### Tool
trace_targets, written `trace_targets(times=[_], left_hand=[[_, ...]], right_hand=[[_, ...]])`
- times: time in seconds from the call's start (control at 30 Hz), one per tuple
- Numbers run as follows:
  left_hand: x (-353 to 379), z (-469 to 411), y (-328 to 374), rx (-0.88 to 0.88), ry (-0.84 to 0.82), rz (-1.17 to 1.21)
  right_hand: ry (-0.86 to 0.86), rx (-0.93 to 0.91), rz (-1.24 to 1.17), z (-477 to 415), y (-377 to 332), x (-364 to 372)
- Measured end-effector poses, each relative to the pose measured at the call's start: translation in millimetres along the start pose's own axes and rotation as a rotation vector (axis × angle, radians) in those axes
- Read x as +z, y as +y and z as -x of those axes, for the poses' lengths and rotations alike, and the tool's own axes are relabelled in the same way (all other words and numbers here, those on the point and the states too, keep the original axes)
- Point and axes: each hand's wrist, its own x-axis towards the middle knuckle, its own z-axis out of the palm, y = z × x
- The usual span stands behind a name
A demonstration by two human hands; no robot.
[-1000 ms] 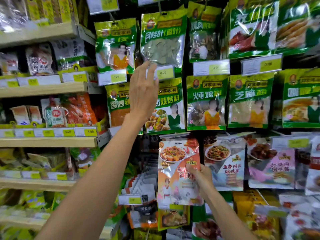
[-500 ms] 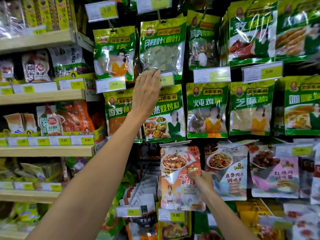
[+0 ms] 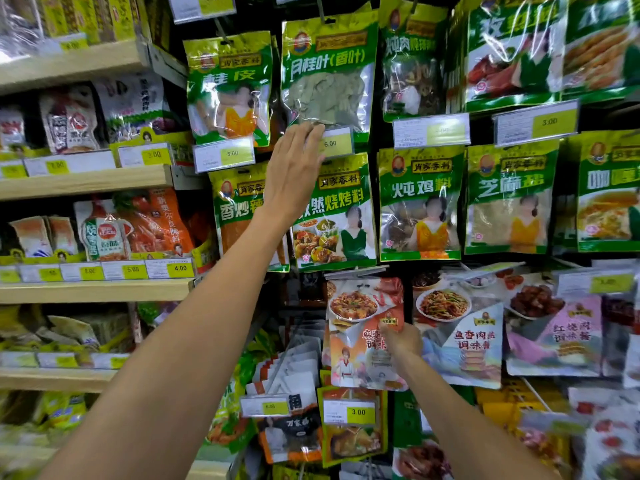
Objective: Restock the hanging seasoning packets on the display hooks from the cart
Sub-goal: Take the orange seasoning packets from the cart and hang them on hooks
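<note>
My right hand (image 3: pixel 401 339) grips an orange-and-white seasoning packet (image 3: pixel 360 330) printed with a dish of food, held upright against the display just below the green row. My left hand (image 3: pixel 294 171) reaches up with straight fingers, its fingertips touching the 6.00 price tag (image 3: pixel 334 144) under the green bay leaf packet (image 3: pixel 329 74). My left hand covers part of the green barbecue seasoning packet (image 3: pixel 337 220). The hook above the orange packet is hidden behind it.
Green packets hang in rows across the upper display, such as the chicken stew packet (image 3: pixel 420 202). Pale packets (image 3: pixel 460 327) hang to the right. Wooden shelves (image 3: pixel 90 181) with bagged goods and price tags stand at the left. A 3.00 tag (image 3: pixel 349 412) sits below.
The view has shifted so the display sits lower in frame. My left hand's fingers have gone from the bay leaf packet to the price tag below it. My right hand keeps the orange packet in place.
</note>
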Motion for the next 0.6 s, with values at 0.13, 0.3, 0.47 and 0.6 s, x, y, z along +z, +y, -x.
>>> trace_targets(times=[0.13, 0.3, 0.47, 0.6], left_hand=[[-2, 0, 1, -0.003, -0.016, 0.010], [-11, 1, 12, -0.045, 0.018, 0.042], [-17, 32, 62, -0.036, 0.097, 0.195], [-12, 84, 138, -0.039, 0.090, 0.405]], right_hand=[[-0.049, -0.081, 0.100, 23, 4, -11], [-0.070, -0.232, 0.091, 59, 4, -38], [-0.034, -0.391, 0.129, 77, 4, -86], [0.004, -0.443, 0.144, 88, 27, -147]])
